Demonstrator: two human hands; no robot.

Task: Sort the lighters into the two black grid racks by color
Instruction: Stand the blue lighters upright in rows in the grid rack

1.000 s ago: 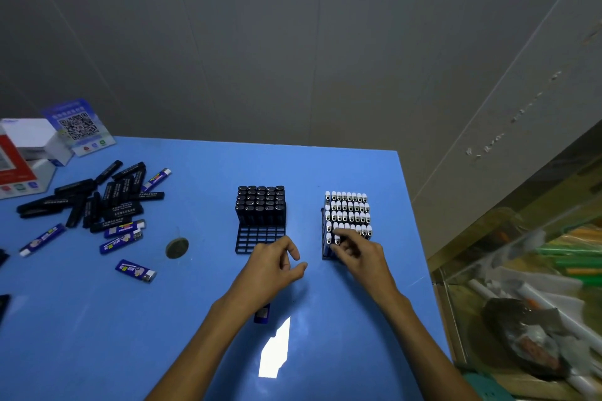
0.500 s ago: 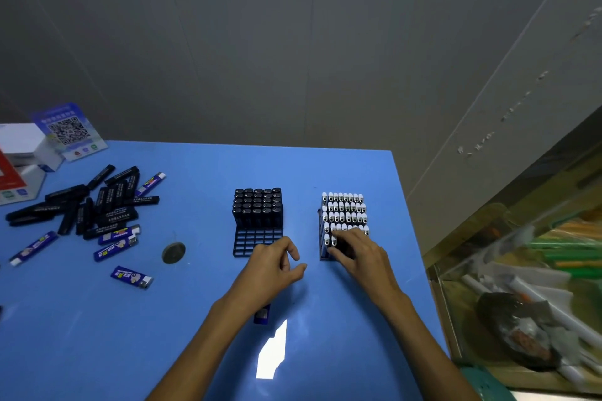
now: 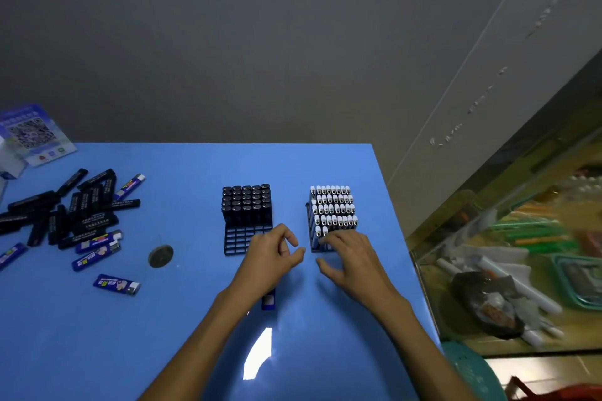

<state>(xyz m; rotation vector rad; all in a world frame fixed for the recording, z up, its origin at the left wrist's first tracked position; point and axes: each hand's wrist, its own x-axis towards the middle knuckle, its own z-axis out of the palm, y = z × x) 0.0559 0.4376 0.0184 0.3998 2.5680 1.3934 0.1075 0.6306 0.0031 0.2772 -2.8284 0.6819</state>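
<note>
On the blue table [image 3: 97,335] we see two black grid racks side by side at twelve o'clock from our hands. The left rack [image 3: 246,239] holds black lighters [image 3: 246,203] standing upright in its far rows, while its near rows show bare cells. The right rack [image 3: 313,238] is packed with blue lighters with white caps [image 3: 334,207], also upright.

Our left hand [image 3: 272,259] hovers just at the near right corner of the left rack, fingers loosely curled with the thumb and forefinger apart. A blue lighter [image 3: 268,300] pokes out from beneath the wrist at six o'clock; we cannot tell whether the hand holds it or it simply lies on the table.

Our right hand [image 3: 350,254] rests with its fingers over the near row of the right rack, thumb spread out toward nine o'clock. The fingertips cover that row, so we cannot tell whether they pinch a lighter.

Well apart at nine o'clock lies a loose heap of black lighters [image 3: 75,208], with several blue ones [image 3: 96,252] scattered at its near edge and one [image 3: 116,284] lying alone. A round dark disc [image 3: 160,255] sits between that heap and the left rack. A QR code card [image 3: 34,135] stands at ten o'clock.
</note>
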